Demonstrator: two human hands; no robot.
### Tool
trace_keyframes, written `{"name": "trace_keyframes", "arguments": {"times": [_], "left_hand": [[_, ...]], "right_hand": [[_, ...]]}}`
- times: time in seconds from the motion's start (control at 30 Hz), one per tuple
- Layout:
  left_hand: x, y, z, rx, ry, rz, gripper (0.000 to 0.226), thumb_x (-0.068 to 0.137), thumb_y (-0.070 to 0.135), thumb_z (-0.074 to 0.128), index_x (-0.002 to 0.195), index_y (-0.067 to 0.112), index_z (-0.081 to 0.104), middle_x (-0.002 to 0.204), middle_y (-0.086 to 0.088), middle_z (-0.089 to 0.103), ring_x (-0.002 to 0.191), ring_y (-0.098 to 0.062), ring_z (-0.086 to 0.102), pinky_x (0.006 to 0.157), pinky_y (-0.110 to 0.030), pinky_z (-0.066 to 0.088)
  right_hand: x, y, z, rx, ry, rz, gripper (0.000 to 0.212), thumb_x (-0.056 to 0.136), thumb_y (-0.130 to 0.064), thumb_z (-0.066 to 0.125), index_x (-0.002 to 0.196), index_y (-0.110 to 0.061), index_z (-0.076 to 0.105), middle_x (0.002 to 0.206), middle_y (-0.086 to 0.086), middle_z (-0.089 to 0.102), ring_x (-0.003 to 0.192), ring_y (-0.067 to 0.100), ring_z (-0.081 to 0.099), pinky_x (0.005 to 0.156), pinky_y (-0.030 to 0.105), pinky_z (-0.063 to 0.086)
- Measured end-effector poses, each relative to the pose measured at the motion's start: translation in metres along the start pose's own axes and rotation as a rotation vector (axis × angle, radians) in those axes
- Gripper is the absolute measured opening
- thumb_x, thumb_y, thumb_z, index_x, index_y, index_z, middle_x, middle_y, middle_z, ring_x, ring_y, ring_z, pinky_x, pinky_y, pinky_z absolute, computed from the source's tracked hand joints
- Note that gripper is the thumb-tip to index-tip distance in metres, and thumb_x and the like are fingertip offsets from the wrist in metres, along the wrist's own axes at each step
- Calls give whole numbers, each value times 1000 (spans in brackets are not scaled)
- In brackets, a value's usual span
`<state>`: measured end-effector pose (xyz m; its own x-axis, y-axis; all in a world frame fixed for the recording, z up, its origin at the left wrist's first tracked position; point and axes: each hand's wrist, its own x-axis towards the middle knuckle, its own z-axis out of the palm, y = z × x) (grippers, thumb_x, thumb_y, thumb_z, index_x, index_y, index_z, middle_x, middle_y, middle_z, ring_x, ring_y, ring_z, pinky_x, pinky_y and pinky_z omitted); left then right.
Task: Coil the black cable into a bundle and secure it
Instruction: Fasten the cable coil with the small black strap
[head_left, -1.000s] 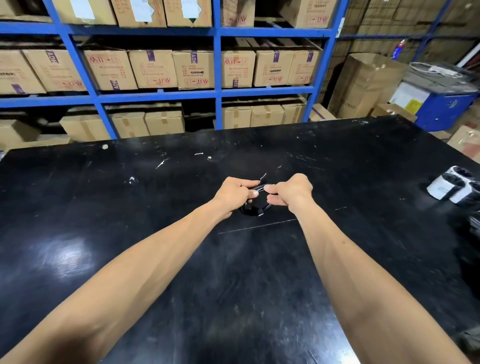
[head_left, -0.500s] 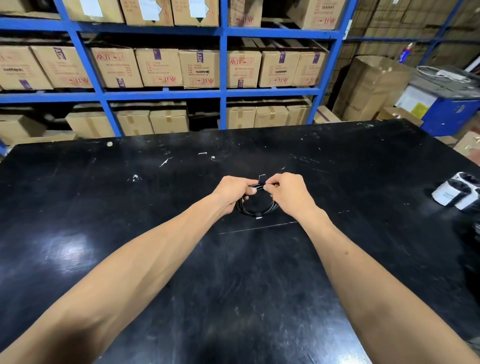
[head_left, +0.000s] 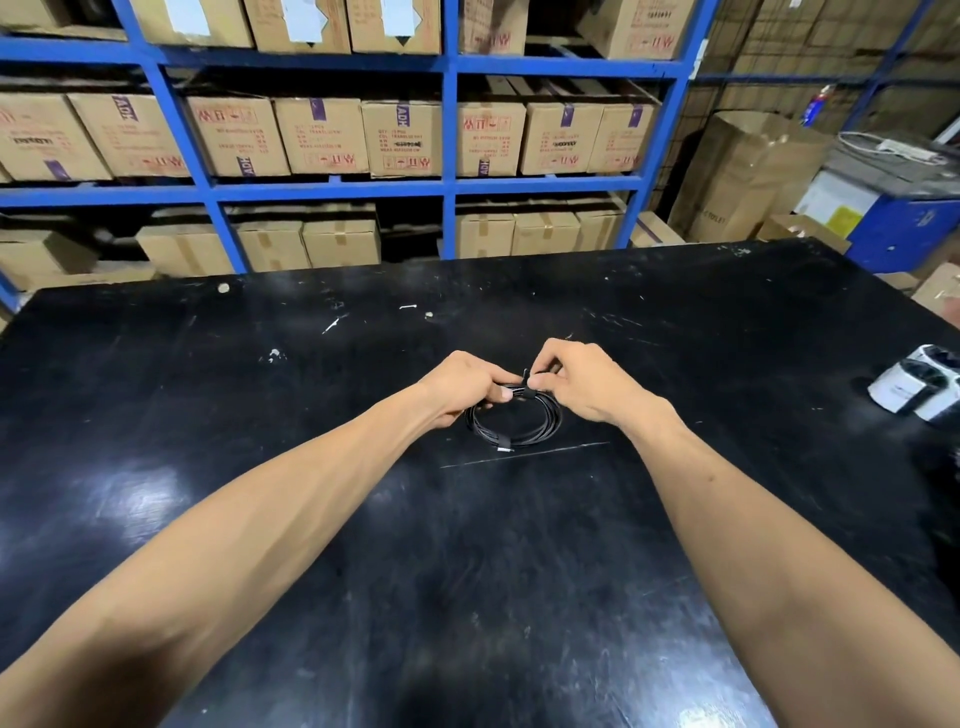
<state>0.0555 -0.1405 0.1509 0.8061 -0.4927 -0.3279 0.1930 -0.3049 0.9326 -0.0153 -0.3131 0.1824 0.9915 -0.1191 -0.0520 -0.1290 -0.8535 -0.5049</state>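
Both forearms reach straight forward over the desk (head_left: 311, 597), wrists slightly bent inward, hands meeting near its middle. The left hand (head_left: 462, 387) curls over the far left arc of the cable (head_left: 514, 434), its grip closed on the gathered strands. The right hand (head_left: 587, 384) pinches a short strap (head_left: 526, 382) between thumb and forefinger where it crosses the strands; the grip is narrow and closed on the strap, whose end stands up between the hands. The cable forms a flat round coil lying on the desk below the hands, a small pale mark on its near arc.

Open desk surface lies on every side of the coil; the far edge is well beyond the hands, the right edge well apart. White cups (head_left: 919, 382) sit near the right edge. Shelves (head_left: 447, 182) with boxes (head_left: 400, 137) stand behind the desk.

Compared with half a second earlier, the coil shows wider and rounder, and the right wrist sits lower.
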Motion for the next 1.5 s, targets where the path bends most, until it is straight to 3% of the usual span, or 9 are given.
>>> {"name": "trace_keyframes", "arguments": {"times": [0.17,0.27,0.43,0.6,0.73,0.87,1.07,1.4,1.5], "left_hand": [[-4,-6,-10,-177,-30,-8,38,81,-8,70,118,-4,66,80,-12,68,66,-17,58,71,-26,51],[-4,-19,-19,-280,-33,-110,43,78,3,77,119,8,65,96,-14,68,83,-22,63,89,-40,56],[-7,-33,-12,-380,-80,-134,23,82,-2,73,102,6,67,98,-17,66,92,-27,63,84,-44,59],[0,-40,-19,-155,99,-159,19,71,2,85,80,1,68,67,-8,61,56,-15,60,65,-30,60],[14,-62,-23,34,249,-229,25,65,6,89,74,-8,70,58,-9,65,53,-23,65,74,-38,63],[22,-86,-19,280,290,-311,30,71,14,86,57,6,60,62,-8,65,55,-24,69,50,-21,48],[43,-126,-21,480,184,-398,40,82,14,76,53,10,49,56,-4,56,54,-17,57,53,-22,43],[82,-173,-20,736,106,-459,2,81,5,60,79,5,58,95,-14,63,76,-30,60,65,-30,46],[87,-188,-21,828,108,-436,30,82,15,66,110,4,63,123,-15,53,101,-35,63,85,-36,52]], "right_hand": [[4,1,6,146,8,72,19,90,-18,72,108,-20,72,82,0,72,73,22,69,80,31,54],[5,8,15,226,82,183,10,89,-13,69,88,-19,77,72,3,73,73,27,75,82,37,61],[9,19,36,546,216,369,21,87,-7,67,72,-20,74,73,2,75,67,22,76,82,41,64],[8,24,62,628,252,544,15,87,-11,70,73,-17,70,83,6,77,66,19,77,83,36,64],[12,31,88,622,153,650,18,82,-8,69,65,-11,66,63,5,71,64,23,76,80,41,65],[19,40,124,550,50,703,12,80,-8,68,85,1,75,62,9,72,63,27,77,75,42,66],[37,59,167,527,-66,778,24,84,-6,72,63,-15,64,63,3,67,71,27,74,80,41,64],[76,76,227,442,-143,802,12,79,-9,70,87,-4,77,86,16,77,73,33,78,78,43,65],[84,78,230,452,-205,767,16,80,-12,70,88,-1,77,92,16,78,79,31,78,79,42,64]]}}
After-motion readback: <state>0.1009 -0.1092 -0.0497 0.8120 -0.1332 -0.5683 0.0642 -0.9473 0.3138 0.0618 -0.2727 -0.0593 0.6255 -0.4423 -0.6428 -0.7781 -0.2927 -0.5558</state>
